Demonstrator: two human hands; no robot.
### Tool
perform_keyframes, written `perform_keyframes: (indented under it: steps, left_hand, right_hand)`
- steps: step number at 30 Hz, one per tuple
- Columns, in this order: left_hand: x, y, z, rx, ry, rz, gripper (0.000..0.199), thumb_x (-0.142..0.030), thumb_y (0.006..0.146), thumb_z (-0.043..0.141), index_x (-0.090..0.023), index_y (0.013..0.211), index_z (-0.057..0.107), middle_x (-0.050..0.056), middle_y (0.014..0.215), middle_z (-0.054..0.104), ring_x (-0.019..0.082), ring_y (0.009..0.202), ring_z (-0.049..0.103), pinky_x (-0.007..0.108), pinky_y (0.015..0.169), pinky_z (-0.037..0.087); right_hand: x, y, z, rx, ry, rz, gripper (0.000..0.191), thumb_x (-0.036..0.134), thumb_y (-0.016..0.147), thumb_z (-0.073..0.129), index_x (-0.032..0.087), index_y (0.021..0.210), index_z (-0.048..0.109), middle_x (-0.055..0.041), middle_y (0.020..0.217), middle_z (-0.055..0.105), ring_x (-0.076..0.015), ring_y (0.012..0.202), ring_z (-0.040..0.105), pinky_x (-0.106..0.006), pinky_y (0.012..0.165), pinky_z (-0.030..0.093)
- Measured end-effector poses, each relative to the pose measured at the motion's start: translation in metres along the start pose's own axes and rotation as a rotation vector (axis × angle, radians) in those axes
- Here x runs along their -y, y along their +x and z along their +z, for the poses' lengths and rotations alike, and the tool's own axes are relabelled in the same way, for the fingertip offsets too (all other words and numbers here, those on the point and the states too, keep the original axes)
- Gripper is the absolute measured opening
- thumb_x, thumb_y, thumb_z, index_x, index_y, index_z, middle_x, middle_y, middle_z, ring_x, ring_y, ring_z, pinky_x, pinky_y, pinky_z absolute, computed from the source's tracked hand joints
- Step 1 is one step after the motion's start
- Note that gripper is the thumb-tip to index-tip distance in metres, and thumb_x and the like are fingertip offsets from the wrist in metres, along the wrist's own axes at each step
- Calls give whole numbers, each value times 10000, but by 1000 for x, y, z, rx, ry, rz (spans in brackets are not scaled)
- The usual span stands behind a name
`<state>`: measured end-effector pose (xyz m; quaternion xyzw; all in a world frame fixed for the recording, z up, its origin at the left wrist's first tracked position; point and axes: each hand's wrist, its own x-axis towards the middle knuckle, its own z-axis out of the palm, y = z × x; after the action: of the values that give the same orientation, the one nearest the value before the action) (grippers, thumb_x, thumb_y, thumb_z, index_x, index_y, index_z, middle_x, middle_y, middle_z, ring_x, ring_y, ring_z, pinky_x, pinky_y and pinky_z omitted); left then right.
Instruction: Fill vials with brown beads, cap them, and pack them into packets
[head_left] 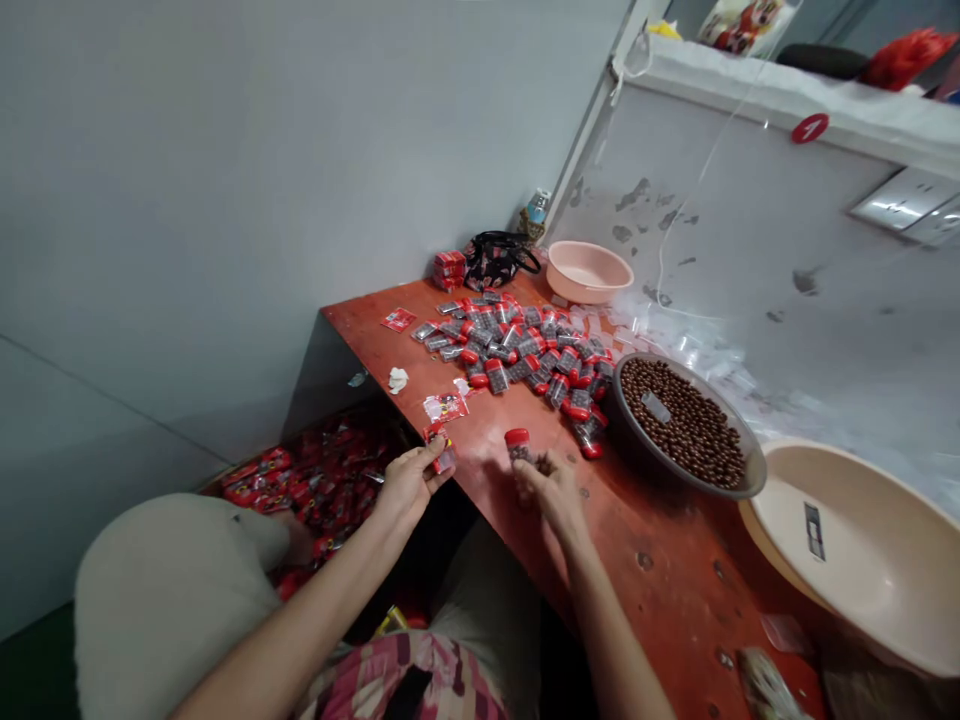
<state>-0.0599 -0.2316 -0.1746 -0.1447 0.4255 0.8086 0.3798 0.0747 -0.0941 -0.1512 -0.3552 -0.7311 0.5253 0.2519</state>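
Note:
My left hand (409, 487) pinches a small red printed packet (444, 455) by the table's near edge. To its right, my right hand (553, 492) has its fingers closed round the lower part of a small clear jar with a red cap (517, 443), which stands upright with dark content. The fingers hide part of the jar. Flat on the table just beyond my left hand lies a red and white printed packet (448, 406). A heap of similar red-capped jars (517, 345) covers the table farther back.
Right of the heap are a grey bowl of brown balls (679, 420) with a small clear scoop, and a large beige basin (885, 560). A pink basin (590, 270) and a dark handbag (491, 262) stand at the back. Below the left edge sits a box of red packets (322, 490).

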Motion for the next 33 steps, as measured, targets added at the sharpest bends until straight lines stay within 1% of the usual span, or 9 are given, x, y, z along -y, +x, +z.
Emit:
perform_keyframes:
  steps: [2, 4, 7, 10, 16, 21, 25, 30, 33]
  left_hand:
    - [1, 2, 2, -15, -73, -2, 64, -126, 650, 674, -110, 672, 615, 27, 639, 638, 117, 554, 607, 259, 540, 545]
    - [2, 2, 5, -8, -120, -7, 41, -101, 675, 645, -112, 702, 618, 34, 665, 649, 126, 565, 615, 268, 543, 551]
    - [5, 0, 10, 18, -167, -20, 40, -85, 692, 625, -114, 718, 616, 42, 684, 657, 131, 576, 621, 264, 554, 552]
    - [7, -3, 13, 36, -196, -39, 42, -82, 699, 619, -118, 719, 613, 43, 685, 658, 130, 586, 623, 263, 579, 547]
    - [8, -9, 17, 117, -117, -5, 39, -128, 694, 636, -102, 707, 609, 50, 644, 645, 135, 547, 612, 252, 544, 533]
    - [8, -8, 16, 107, -145, 41, 47, -115, 694, 634, -102, 729, 604, 62, 702, 659, 144, 615, 626, 271, 601, 535]
    - [11, -6, 17, 103, -146, 23, 64, -125, 683, 649, -107, 711, 595, 51, 659, 651, 135, 574, 618, 246, 562, 524]
    - [10, -7, 19, 129, -151, 6, 111, -146, 658, 677, -114, 720, 590, 45, 644, 648, 133, 564, 614, 245, 557, 517]
    - [7, -8, 19, 163, -133, -1, 122, -173, 654, 683, -113, 702, 589, 34, 626, 646, 119, 523, 598, 224, 506, 497]
  right_hand:
    - [4, -27, 17, 91, 77, 34, 190, 353, 727, 569, 167, 739, 531, 15, 550, 566, -119, 448, 527, -231, 432, 418]
    - [6, -47, 32, 162, 217, 101, 199, 356, 736, 571, 166, 764, 518, 20, 579, 561, -106, 457, 528, -220, 440, 440]
    - [7, -59, 47, 133, 292, 140, 209, 357, 730, 587, 163, 761, 516, 22, 600, 548, -93, 462, 523, -202, 430, 443]
    - [6, -58, 54, 68, 275, 124, 219, 360, 714, 602, 163, 754, 515, 28, 583, 531, -91, 454, 515, -192, 406, 441]
    - [2, -55, 58, 49, 193, 39, 219, 369, 718, 596, 169, 776, 531, 28, 579, 537, -101, 465, 510, -207, 424, 441]
    - [-4, -53, 57, -17, 36, -46, 190, 354, 722, 591, 177, 780, 553, 7, 636, 582, -120, 533, 530, -229, 487, 445]
    - [-4, -52, 56, -25, -29, -94, 173, 340, 722, 592, 183, 790, 567, -5, 668, 613, -134, 581, 552, -237, 527, 440]
    - [-4, -50, 58, -28, -43, -73, 175, 343, 712, 596, 182, 768, 558, 9, 608, 595, -123, 522, 534, -231, 490, 426]
    - [-5, -49, 60, 73, 114, 9, 208, 363, 701, 604, 178, 768, 538, 27, 573, 563, -110, 461, 516, -221, 435, 425]
